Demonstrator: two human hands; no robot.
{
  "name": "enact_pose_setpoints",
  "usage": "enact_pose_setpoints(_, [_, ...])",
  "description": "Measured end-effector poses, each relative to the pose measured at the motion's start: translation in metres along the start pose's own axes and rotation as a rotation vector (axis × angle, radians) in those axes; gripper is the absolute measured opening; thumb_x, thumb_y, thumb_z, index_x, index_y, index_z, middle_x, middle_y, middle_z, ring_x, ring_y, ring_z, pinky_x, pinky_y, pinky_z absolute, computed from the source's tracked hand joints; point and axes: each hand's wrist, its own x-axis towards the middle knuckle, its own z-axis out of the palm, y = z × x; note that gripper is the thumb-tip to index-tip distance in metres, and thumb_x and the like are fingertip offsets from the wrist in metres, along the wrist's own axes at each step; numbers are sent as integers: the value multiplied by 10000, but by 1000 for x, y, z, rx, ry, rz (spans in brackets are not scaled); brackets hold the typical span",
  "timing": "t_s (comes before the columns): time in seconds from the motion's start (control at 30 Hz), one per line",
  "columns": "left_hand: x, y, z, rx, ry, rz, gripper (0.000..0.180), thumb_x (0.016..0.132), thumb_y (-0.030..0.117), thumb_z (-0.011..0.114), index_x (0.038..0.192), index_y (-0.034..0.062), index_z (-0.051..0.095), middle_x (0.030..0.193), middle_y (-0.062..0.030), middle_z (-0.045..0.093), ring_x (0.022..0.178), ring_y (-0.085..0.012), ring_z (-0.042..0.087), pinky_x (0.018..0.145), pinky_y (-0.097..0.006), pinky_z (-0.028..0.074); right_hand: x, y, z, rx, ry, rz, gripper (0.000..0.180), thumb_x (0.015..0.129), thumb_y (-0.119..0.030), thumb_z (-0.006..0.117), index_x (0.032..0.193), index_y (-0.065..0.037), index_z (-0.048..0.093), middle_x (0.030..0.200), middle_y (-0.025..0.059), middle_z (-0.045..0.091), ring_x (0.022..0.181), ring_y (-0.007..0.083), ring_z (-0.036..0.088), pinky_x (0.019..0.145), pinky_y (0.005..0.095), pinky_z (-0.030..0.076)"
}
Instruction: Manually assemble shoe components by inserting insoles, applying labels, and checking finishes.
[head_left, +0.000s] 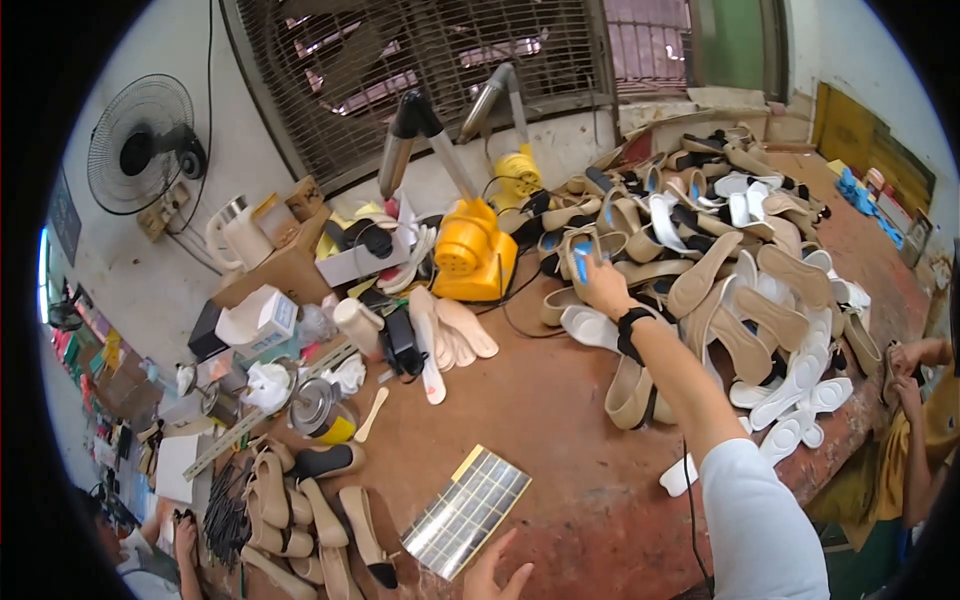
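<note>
Shoe in reach: a beige flat [573, 256] with a blue patch inside, at the near left side of the big heap, under the right hand.
Right hand: the right hand [604, 290], dark band at the wrist, is stretched out over that shoe; I cannot tell whether its fingers grip it or only touch it.
Left hand: the left hand [489, 577] is low by the near edge, fingers loose and spread, nothing in them.
Sticker sheet: a shiny gridded sheet [467, 512] lies tilted on the reddish worktop [600, 500], just beyond the left hand.
Heap: beige shoes and white soles [800, 385] pile up on the right.
Insoles: pale pink ones [464, 328] lie before a yellow machine [474, 250] with a bent pipe.
Left side: a lidded can [322, 408], more beige shoes [325, 515].
Wall: a round fan [140, 150].
</note>
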Motion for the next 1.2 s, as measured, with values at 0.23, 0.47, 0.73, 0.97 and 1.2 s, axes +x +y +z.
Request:
enact_pose_setpoints(0.23, [-1, 21, -39, -748, -4, -643, 623, 1056, 457, 436, 1508, 41, 334, 1420, -222, 523, 1253, -312, 567, 974, -501, 517, -175, -136, -119, 229, -124, -426, 630, 732, -133, 654, 1315, 15, 465, 889, 178, 620, 831, 393, 619, 661, 484, 518])
enact_pose_setpoints(0.47, [-16, 4, 23, -1202, -174, -927, 563, 988, 374, 542, 1409, 11, 451, 1289, -178, 599, 1165, -322, 609, 954, -477, 538, -383, -160, -178, 785, -396, -450, 538, 839, -115, 652, 1340, -66, 464, 1085, 161, 565, 1014, 341, 600, 790, 412, 542])
enact_pose_setpoints(0.73, [-65, 35, 21, -1968, -233, -948, 416, 954, 337, 524, 1207, 7, 535, 1004, -140, 532, 818, -283, 617, 495, -409, 507, -394, -89, -224, 1218, -562, 23, 300, 866, -149, 764, 1063, -32, 570, 990, 70, 637, 886, 183, 651, 782, 312, 529])
enact_pose_setpoints(0.97, [-97, 37, 25, -2299, -529, -867, 451, 1008, 399, 479, 1216, 0, 495, 921, -98, 458, 593, -198, 512, 400, -293, 454, -387, -118, -224, 750, -437, -497, 324, 806, -210, 796, 971, -52, 567, 838, 114, 619, 770, 306, 632, 662, 381, 488])
enact_pose_setpoints(1.2, [-96, 54, 28, -2124, -573, -986, 431, 1014, 475, 456, 1228, 102, 489, 793, -96, 457, 462, -190, 454, 335, -292, 394, -404, -123, -214, 400, -217, -567, 440, 794, -384, 756, 980, -76, 502, 809, 81, 624, 771, 292, 663, 649, 385, 516])
